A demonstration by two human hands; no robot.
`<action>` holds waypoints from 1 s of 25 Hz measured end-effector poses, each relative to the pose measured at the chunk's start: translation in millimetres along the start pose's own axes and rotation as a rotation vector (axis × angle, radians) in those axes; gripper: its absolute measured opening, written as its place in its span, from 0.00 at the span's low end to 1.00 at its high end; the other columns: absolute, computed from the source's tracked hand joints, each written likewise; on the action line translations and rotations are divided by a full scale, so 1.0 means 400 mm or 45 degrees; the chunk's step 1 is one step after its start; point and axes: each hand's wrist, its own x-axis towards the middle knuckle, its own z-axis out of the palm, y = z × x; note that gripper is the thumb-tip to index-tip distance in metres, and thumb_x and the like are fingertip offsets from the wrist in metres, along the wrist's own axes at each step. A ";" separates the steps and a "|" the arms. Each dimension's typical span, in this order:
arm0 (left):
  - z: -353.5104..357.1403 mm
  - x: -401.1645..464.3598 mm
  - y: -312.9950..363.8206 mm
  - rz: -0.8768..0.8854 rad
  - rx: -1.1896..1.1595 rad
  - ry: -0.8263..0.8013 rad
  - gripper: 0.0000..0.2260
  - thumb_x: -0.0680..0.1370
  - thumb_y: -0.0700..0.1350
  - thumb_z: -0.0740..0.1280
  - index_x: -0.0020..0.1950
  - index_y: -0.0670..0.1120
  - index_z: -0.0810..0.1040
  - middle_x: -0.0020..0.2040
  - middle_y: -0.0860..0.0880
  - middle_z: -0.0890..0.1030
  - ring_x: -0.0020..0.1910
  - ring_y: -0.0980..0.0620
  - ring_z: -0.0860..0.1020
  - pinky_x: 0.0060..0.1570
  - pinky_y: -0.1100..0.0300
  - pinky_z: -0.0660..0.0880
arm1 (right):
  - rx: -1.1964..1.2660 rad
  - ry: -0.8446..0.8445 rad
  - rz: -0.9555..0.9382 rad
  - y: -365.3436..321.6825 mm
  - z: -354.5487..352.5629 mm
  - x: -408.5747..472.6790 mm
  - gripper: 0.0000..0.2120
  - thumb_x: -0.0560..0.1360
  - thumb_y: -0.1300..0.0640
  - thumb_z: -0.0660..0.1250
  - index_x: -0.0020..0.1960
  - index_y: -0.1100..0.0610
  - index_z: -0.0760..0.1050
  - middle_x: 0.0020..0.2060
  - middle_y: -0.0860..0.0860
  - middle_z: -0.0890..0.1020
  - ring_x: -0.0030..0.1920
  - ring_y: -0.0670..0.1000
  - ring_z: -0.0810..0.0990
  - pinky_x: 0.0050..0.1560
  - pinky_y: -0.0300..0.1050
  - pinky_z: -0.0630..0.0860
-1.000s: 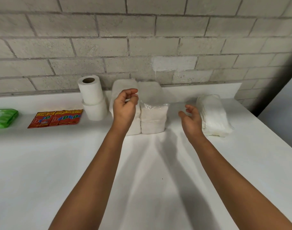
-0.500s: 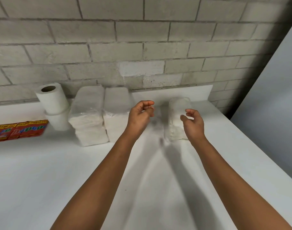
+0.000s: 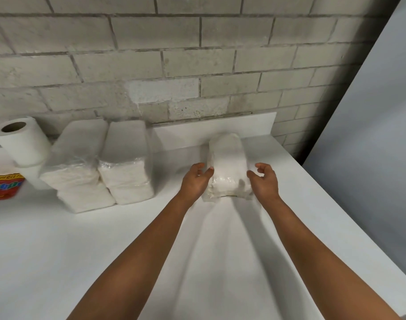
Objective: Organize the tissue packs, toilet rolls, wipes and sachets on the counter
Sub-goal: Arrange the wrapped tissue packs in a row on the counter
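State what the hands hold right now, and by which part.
Nothing is firmly held yet. The left hand and right hand flank the near end of the lone tissue pack, thumbs at its sides; full grip cannot be told.
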 end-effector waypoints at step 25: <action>0.083 0.035 -0.075 -0.063 -0.408 -0.135 0.24 0.73 0.44 0.72 0.64 0.56 0.67 0.58 0.54 0.78 0.55 0.51 0.79 0.53 0.54 0.78 | 0.212 -0.438 0.207 0.044 -0.006 0.047 0.21 0.73 0.65 0.66 0.64 0.59 0.65 0.52 0.51 0.74 0.51 0.53 0.77 0.44 0.45 0.75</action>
